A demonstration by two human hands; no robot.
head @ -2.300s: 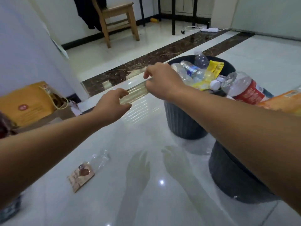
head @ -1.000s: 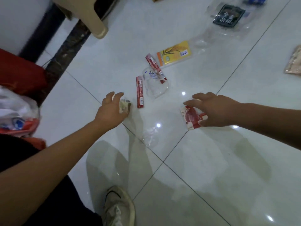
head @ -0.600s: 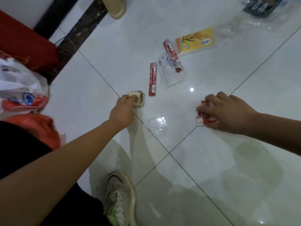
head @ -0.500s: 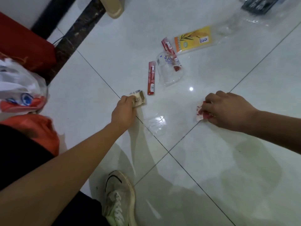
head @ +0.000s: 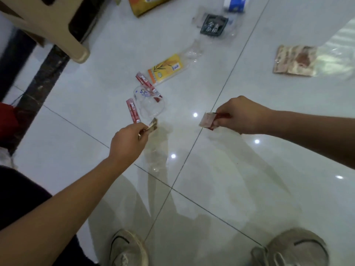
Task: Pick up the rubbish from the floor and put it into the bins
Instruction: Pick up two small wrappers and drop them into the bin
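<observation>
My left hand (head: 128,143) pinches a small beige wrapper (head: 153,125), lifted off the white tiled floor. My right hand (head: 240,116) grips a red and white sachet (head: 208,120), also held above the tiles. Rubbish lies beyond the hands: two red stick packets (head: 132,110) (head: 147,84), a clear plastic bag (head: 149,104), a yellow packet (head: 166,69), a dark-labelled clear bag (head: 214,24), a brown and silver wrapper (head: 294,60) and a scrap of clear film (head: 156,158) under my left hand. No bin is in view.
A beige plastic stool leg (head: 76,52) stands at upper left beside a dark marble floor strip (head: 38,83). A blue and white pack (head: 236,3) and a yellow box (head: 146,4) lie at the top edge. My two shoes (head: 128,248) (head: 294,248) are at the bottom.
Both hands have risen from the floor with their wrappers in them. The view has tilted up and back, bringing both shoes and more litter into sight.
</observation>
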